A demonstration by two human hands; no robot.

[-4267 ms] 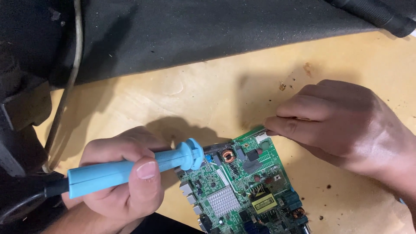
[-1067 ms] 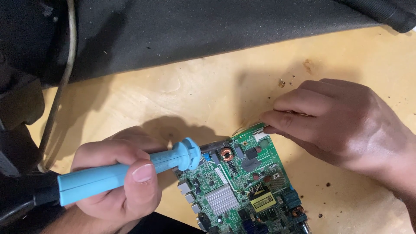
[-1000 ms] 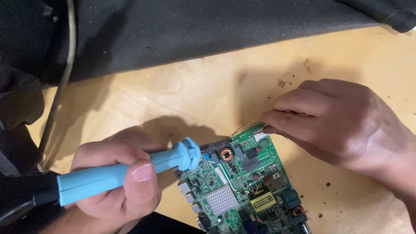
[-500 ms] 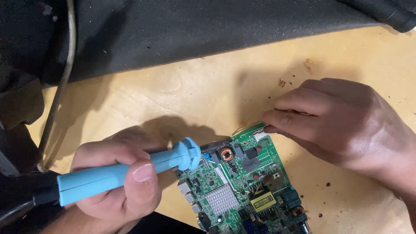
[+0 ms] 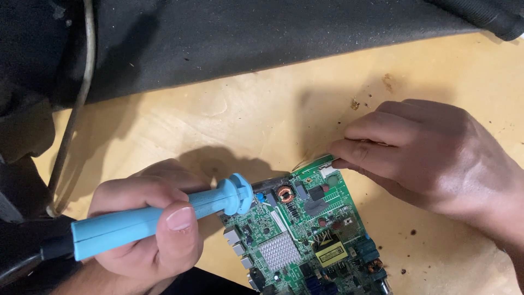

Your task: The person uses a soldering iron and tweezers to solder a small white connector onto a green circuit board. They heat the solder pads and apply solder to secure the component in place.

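The left hand [image 5: 144, 218] is wrapped tight around the blue handle of a soldering iron [image 5: 164, 216], thumb on top, with the collar end of the handle over the near-left corner of a green circuit board [image 5: 305, 229]. The iron's tip is hidden behind the handle, so I cannot tell whether it touches the board.

The right hand [image 5: 431, 155] has its fingers pressed together, pinching the far corner of the board and steadying it on the wooden bench [image 5: 218, 120]. The work looks to be mid-way: iron poised at the board, parts such as the copper coil [image 5: 284, 193] and the silver heat sink [image 5: 279, 251] in place.

No container is in view; a black cloth [image 5: 245, 38] lies along the far side of the bench.
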